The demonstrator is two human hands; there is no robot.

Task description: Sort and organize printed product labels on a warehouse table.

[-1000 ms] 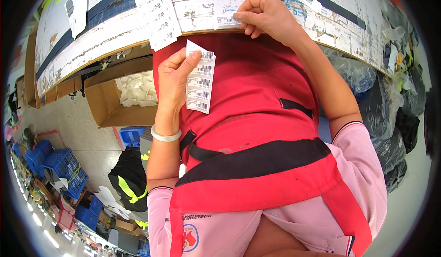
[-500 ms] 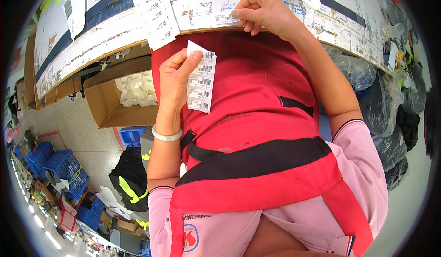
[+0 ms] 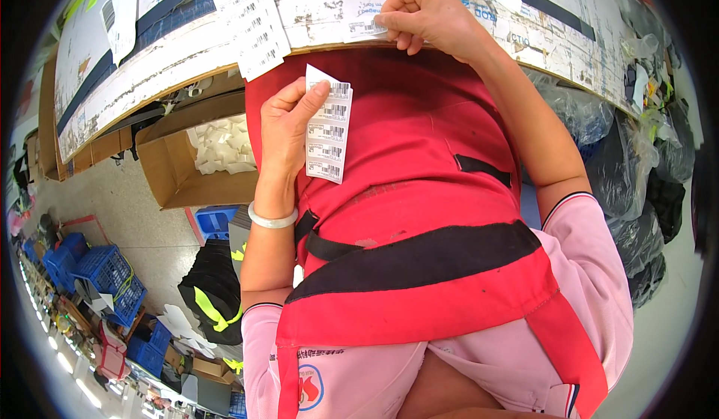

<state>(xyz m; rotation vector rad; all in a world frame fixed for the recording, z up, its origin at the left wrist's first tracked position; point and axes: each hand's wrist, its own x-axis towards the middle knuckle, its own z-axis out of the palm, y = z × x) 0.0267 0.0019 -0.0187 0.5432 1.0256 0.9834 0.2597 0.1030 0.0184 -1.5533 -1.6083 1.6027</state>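
Left hand (image 3: pixel 288 123): thumb laid over the top of a label strip (image 3: pixel 327 138), fingers behind, grip narrow. The strip hangs just off the bench's near edge, in front of the red apron (image 3: pixel 427 142), its lower end free. Barcodes face up; a blank corner points away at the top.

Right hand (image 3: pixel 427 22): over the bench (image 3: pixel 318 26), by the middle of its near edge. Thumb and forefinger pinched at the right end of a small label (image 3: pixel 365 29); other fingers curled under. Whether the label lies flat or is lifted a little, I cannot tell from here.

Handling, my judgement: both very light. The strip looks springy, stiff enough to hang nearly straight, yet likely to crease if squeezed across the middle. Best held by the top margin, as now. The small label looks limper, thin and easily curled; probably tacky beneath, so a fingertip hold on one end or corner seems right, well off the print. Tearing a likelier fault than slipping.

About: a longer label sheet (image 3: pixel 252 26) crosses toward the near edge, left of the small label. Below the bench, left, a carton (image 3: pixel 168 172) with pale scraps (image 3: pixel 225 146).
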